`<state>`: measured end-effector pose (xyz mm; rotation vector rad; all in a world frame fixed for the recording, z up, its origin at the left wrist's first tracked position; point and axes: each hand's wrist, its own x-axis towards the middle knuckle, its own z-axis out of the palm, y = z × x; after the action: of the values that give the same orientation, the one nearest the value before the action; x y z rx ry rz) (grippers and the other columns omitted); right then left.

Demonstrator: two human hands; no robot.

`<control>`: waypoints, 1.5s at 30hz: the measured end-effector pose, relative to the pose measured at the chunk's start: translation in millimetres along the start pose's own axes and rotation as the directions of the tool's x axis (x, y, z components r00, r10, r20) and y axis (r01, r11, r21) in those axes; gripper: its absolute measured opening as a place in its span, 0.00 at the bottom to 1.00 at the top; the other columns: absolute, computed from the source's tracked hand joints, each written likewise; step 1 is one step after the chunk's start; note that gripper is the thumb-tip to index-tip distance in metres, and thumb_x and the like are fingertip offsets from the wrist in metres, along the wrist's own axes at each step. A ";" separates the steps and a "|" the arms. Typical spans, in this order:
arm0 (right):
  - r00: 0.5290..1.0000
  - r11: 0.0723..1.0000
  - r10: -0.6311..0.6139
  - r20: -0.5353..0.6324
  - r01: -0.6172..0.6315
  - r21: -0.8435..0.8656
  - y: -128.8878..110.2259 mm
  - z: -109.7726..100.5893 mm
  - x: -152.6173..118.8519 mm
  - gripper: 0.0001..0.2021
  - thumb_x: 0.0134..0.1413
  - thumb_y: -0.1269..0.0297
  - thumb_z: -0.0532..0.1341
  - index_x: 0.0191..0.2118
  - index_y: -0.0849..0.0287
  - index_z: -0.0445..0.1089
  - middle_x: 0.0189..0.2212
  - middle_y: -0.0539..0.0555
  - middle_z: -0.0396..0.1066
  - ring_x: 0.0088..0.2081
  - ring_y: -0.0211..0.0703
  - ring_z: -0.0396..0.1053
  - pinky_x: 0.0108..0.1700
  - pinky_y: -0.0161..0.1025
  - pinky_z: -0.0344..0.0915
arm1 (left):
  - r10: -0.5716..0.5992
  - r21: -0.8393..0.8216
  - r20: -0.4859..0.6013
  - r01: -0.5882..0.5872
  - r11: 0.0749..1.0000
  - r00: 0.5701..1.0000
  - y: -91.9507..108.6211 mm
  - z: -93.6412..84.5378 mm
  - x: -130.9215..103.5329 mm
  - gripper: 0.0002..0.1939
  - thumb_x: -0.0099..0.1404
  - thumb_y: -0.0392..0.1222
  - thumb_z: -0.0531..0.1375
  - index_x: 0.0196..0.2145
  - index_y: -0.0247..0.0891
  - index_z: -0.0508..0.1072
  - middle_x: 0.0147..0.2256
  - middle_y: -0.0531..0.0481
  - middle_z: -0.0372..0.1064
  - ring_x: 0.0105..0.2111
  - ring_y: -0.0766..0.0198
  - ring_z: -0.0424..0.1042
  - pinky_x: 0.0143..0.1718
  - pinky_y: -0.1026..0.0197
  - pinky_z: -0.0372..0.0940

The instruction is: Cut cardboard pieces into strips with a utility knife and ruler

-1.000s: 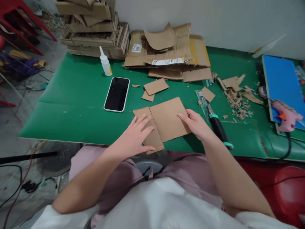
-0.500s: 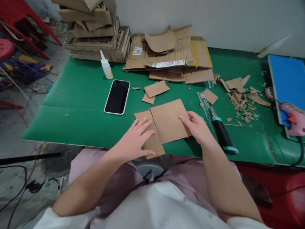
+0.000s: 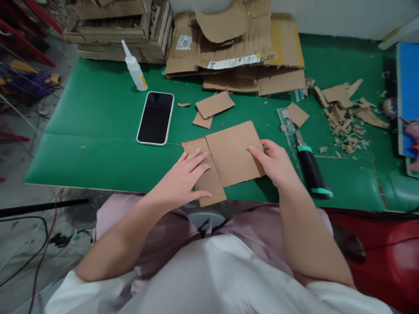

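Two cardboard pieces lie side by side at the front edge of the green table. My left hand (image 3: 185, 176) rests with fingers spread on the narrow cardboard strip (image 3: 214, 192), whose front end juts past the edge. My right hand (image 3: 273, 161) pinches the right side of the larger cardboard piece (image 3: 231, 152), thumb on top and fingertips partly hidden at its edge. The larger piece meets or slightly overlaps the strip; I cannot tell which. Right of my right hand lies a black and teal utility knife (image 3: 312, 170), its blade over a clear ruler (image 3: 288, 131).
A phone (image 3: 155, 118) and an upright white glue bottle (image 3: 135, 72) are at left. Small cardboard pieces (image 3: 216, 104) lie beyond the work. Flattened boxes (image 3: 234, 50) and stacked cardboard (image 3: 118, 32) stand behind. Cardboard scraps (image 3: 343, 117) and a blue board (image 3: 407, 96) are at right.
The camera view has tilted down, so the table things appear nearer and shifted. Both hands keep their places on the two cardboard pieces.
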<state>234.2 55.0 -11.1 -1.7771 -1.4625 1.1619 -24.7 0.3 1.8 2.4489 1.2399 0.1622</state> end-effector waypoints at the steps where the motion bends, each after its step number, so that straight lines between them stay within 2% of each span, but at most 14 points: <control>1: 1.000 1.000 -0.001 -0.001 0.001 -0.007 -0.1 0.0 -0.1 0.17 0.46 0.47 0.60 0.35 0.54 0.66 0.29 0.52 0.73 0.30 0.46 0.71 0.28 0.41 0.64 | 0.001 0.004 0.002 -0.001 1.000 1.000 -0.5 -0.9 -0.1 0.30 0.63 0.58 0.53 0.55 0.35 0.62 0.63 0.39 0.50 0.65 0.51 0.44 0.63 0.43 0.43; 3: 1.000 1.000 -0.004 -0.008 0.004 -0.025 -0.4 -0.2 -0.6 0.17 0.46 0.47 0.60 0.35 0.54 0.66 0.28 0.51 0.73 0.29 0.46 0.71 0.27 0.40 0.64 | 0.003 0.016 0.004 -0.003 1.000 1.000 -1.7 -2.4 -0.3 0.24 0.67 0.52 0.50 0.55 0.35 0.63 0.63 0.41 0.51 0.65 0.53 0.45 0.63 0.45 0.44; 5: 1.000 0.999 -0.007 -0.020 0.006 -0.037 -1.1 -0.4 -1.4 0.16 0.46 0.47 0.60 0.34 0.54 0.66 0.28 0.51 0.72 0.30 0.47 0.70 0.26 0.40 0.63 | 0.008 0.026 0.003 -0.008 1.000 1.000 -2.8 -2.9 -0.5 0.23 0.67 0.51 0.50 0.55 0.36 0.63 0.63 0.41 0.51 0.65 0.54 0.45 0.63 0.45 0.44; 9: 1.000 0.999 0.001 -0.022 -0.002 -0.034 -1.9 -0.4 -2.7 0.16 0.46 0.46 0.60 0.35 0.53 0.66 0.29 0.51 0.73 0.31 0.47 0.71 0.27 0.40 0.63 | 0.009 0.061 -0.017 -0.008 0.998 1.000 0.5 -0.3 -0.6 0.34 0.60 0.61 0.55 0.56 0.35 0.62 0.62 0.38 0.51 0.64 0.48 0.44 0.62 0.42 0.44; 12: 1.000 0.999 -0.008 -0.019 0.007 -0.047 -0.3 -0.3 -2.2 0.17 0.47 0.46 0.59 0.35 0.53 0.65 0.28 0.51 0.72 0.30 0.47 0.70 0.28 0.41 0.63 | 0.000 0.123 -0.051 0.007 0.992 0.999 10.5 3.6 -1.9 0.44 0.54 0.68 0.56 0.56 0.29 0.63 0.60 0.33 0.54 0.63 0.43 0.48 0.62 0.41 0.43; 14: 1.000 0.998 -0.020 -0.022 0.018 -0.064 1.1 -0.2 -1.3 0.17 0.47 0.46 0.59 0.36 0.54 0.66 0.28 0.51 0.72 0.30 0.47 0.70 0.28 0.41 0.64 | 0.013 0.156 -0.060 -0.004 0.988 0.998 18.4 6.5 -3.5 0.48 0.52 0.69 0.57 0.57 0.25 0.60 0.59 0.30 0.55 0.61 0.42 0.51 0.62 0.42 0.46; 16: 0.999 0.997 -0.028 -0.027 0.026 -0.079 2.1 0.1 -0.3 0.17 0.48 0.46 0.59 0.37 0.54 0.66 0.29 0.51 0.73 0.31 0.47 0.71 0.29 0.42 0.64 | 0.026 0.178 -0.058 -0.015 0.984 0.998 24.3 9.0 -5.1 0.47 0.54 0.66 0.58 0.58 0.25 0.59 0.59 0.29 0.55 0.61 0.40 0.52 0.60 0.42 0.50; 19: 0.999 0.997 -0.038 -0.026 0.036 -0.062 2.7 0.6 0.5 0.17 0.48 0.48 0.59 0.39 0.54 0.67 0.33 0.52 0.74 0.33 0.48 0.72 0.32 0.43 0.66 | 0.047 0.187 -0.051 -0.037 0.982 0.998 26.0 11.2 -6.0 0.39 0.58 0.61 0.58 0.58 0.30 0.60 0.60 0.29 0.53 0.61 0.38 0.50 0.59 0.41 0.52; 25: 0.999 1.000 -0.030 -0.020 0.029 -0.011 3.8 -0.3 -0.9 0.21 0.49 0.49 0.58 0.46 0.54 0.66 0.39 0.55 0.74 0.38 0.51 0.73 0.37 0.48 0.69 | 0.040 0.132 -0.021 -0.037 0.991 0.999 10.5 9.8 -2.2 0.36 0.60 0.60 0.55 0.60 0.35 0.59 0.63 0.34 0.47 0.64 0.43 0.45 0.61 0.41 0.47; 31: 0.999 0.999 -0.026 -0.043 0.024 -0.047 1.3 -2.4 -4.5 0.23 0.49 0.50 0.58 0.49 0.56 0.66 0.38 0.55 0.75 0.36 0.50 0.73 0.37 0.47 0.69 | 0.013 0.123 -0.001 -0.013 0.992 1.000 5.2 6.4 -1.2 0.35 0.62 0.59 0.54 0.60 0.36 0.57 0.65 0.37 0.43 0.65 0.47 0.42 0.63 0.43 0.44; 40: 0.995 0.991 -0.030 -0.095 0.017 -0.131 1.5 2.1 -6.0 0.27 0.48 0.48 0.57 0.51 0.58 0.66 0.33 0.56 0.76 0.33 0.50 0.73 0.36 0.46 0.67 | 0.028 0.131 -0.026 -0.025 0.991 0.999 6.5 7.3 -2.7 0.37 0.61 0.61 0.54 0.61 0.36 0.56 0.64 0.35 0.46 0.64 0.46 0.45 0.62 0.44 0.46; 45: 0.996 0.991 -0.015 -0.085 0.003 -0.134 2.4 2.3 -4.8 0.27 0.48 0.47 0.57 0.51 0.57 0.65 0.30 0.55 0.75 0.33 0.49 0.73 0.34 0.45 0.66 | 0.019 0.121 -0.016 -0.017 0.992 1.000 8.3 5.3 -2.3 0.37 0.61 0.61 0.54 0.60 0.35 0.57 0.63 0.34 0.46 0.64 0.45 0.45 0.62 0.42 0.47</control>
<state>233.2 49.6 -12.9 -1.8834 -1.5270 0.9911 -18.3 -7.5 0.3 2.5677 1.2695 0.1160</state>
